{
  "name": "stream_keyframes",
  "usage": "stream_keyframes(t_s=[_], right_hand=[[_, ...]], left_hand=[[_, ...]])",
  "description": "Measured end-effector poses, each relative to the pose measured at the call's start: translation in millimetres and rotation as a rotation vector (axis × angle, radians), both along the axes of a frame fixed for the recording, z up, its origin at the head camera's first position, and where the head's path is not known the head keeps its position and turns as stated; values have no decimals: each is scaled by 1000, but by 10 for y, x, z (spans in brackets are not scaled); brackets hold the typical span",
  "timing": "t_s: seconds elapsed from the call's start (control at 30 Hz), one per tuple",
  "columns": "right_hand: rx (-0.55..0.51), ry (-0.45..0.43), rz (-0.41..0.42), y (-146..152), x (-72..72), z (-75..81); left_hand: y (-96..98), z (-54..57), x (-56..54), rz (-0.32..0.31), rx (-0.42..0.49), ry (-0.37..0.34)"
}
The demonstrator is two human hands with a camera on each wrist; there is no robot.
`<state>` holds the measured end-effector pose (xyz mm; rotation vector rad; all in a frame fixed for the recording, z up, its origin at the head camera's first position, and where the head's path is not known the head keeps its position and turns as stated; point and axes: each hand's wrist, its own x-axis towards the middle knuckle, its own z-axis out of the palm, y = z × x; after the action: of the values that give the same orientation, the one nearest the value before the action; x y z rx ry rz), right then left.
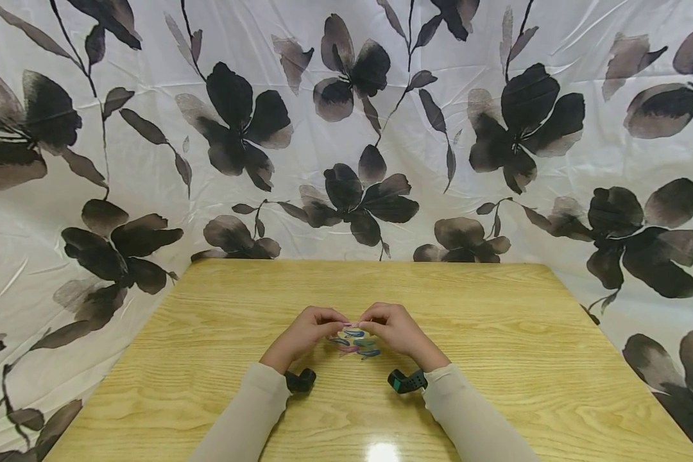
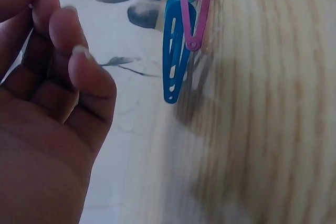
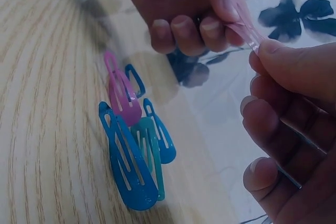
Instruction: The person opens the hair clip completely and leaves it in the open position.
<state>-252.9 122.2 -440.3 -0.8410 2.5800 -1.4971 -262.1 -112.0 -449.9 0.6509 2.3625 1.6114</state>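
Note:
A light pink snap hair clip (image 3: 247,33) is held between both hands, above the table. My left hand (image 1: 307,332) pinches one end of it between thumb and index finger. At the other end, my right hand (image 1: 397,328) pinches it the same way. Several snap hair clips lie close together on the table below the hands: a large blue clip (image 3: 128,163), a pink clip (image 3: 125,98) and a teal clip (image 3: 150,145), with two smaller-looking blue ones beside them. In the left wrist view, a blue clip (image 2: 176,51) partly overlaps a pink clip (image 2: 202,19).
The wooden table (image 1: 496,333) has a light grain and reaches back to a white cloth (image 1: 439,167) with dark flowers. A black band (image 1: 301,381) is on the left wrist and another black band (image 1: 407,381) on the right. Glare shows at the table's near edge.

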Motion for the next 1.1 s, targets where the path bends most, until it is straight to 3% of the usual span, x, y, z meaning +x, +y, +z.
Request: stream_keyframes(t_s=[0.4,0.6,0.83,1.1], right_hand=[[1,-23,19,-4,13,1],[27,-32,34,-32,23,-14],[85,54,46,-49,28,-11],[129,125,91,-67,48,-24]], left_hand=[[-88,99,2,54,-122,82],[-133,136,13,-5,-158,69],[-160,178,43,-93,-199,18],[-171,160,34,-98,-254,-7]])
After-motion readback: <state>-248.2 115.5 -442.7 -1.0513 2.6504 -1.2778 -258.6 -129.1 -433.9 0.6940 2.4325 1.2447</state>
